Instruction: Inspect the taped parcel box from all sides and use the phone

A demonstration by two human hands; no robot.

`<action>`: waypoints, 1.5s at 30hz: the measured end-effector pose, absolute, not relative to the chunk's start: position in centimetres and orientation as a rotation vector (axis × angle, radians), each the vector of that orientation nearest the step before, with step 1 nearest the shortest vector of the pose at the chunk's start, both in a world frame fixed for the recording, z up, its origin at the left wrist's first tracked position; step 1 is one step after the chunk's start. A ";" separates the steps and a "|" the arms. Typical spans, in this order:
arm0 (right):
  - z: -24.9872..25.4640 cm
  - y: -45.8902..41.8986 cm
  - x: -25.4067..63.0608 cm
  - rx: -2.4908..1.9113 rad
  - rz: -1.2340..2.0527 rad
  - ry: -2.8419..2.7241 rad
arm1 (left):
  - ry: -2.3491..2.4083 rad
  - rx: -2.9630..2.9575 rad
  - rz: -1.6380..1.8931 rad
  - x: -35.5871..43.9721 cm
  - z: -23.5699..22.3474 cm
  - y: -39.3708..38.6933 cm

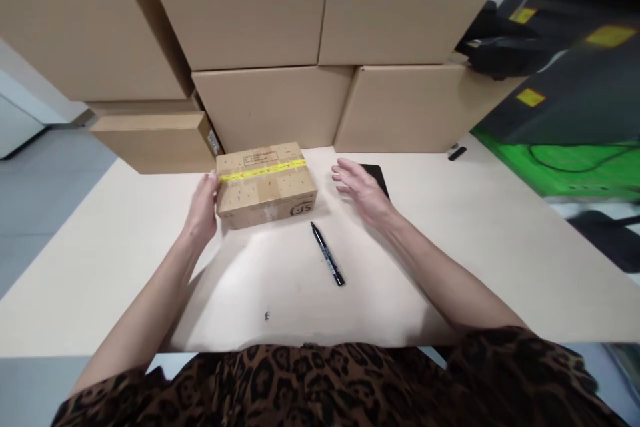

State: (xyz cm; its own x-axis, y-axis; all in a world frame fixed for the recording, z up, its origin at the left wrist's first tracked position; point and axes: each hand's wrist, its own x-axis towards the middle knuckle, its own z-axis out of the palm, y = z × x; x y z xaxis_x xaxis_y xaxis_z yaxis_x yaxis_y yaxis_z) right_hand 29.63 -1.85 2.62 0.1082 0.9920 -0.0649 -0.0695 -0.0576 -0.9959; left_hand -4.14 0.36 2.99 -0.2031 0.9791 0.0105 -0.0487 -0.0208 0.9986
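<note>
A small cardboard box (265, 188) with yellow tape across its top sits on the pale table. My left hand (203, 207) lies along the left side of this box and seems to touch it; its fingers look stretched out, though partly hidden. To the right of the box, my right hand (363, 190) is held open with fingers extended, apart from the box. Between my hands, a black marker pen (327, 253) rests on the table with its tip toward the box. Behind my right hand shows a flat black object (377, 179), partly covered by it.
Large cardboard boxes (270, 107) are stacked along the table's back edge, with a flatter carton (155, 140) at the left. A small black item (457, 153) lies at the back right of the table (480, 233). Beyond the right edge is a green surface (540, 167) with a cable.
</note>
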 end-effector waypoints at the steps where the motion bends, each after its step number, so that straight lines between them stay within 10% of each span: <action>1: 2.6 -1.5 28.2 -1.241 1.251 -1.100 | 1.270 0.976 1.334 -3.7 3.0 0.3; 32: 4.1 -2.4 23.7 -0.900 1.555 -0.664 | 0.853 1.891 1.621 -3.4 -0.1 -3.3; 45: 2.2 -2.5 25.1 -0.813 0.388 -1.668 | 1.033 1.011 1.487 -1.7 2.4 -3.5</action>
State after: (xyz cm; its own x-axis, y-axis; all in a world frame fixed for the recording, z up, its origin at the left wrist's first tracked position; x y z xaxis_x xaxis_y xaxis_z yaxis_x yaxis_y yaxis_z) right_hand 25.06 -2.54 2.15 -0.0769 0.6916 0.7182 0.3039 0.7023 -0.6438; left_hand -1.75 -3.46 2.40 -0.1293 0.9882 0.0816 -0.2686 -0.1141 0.9565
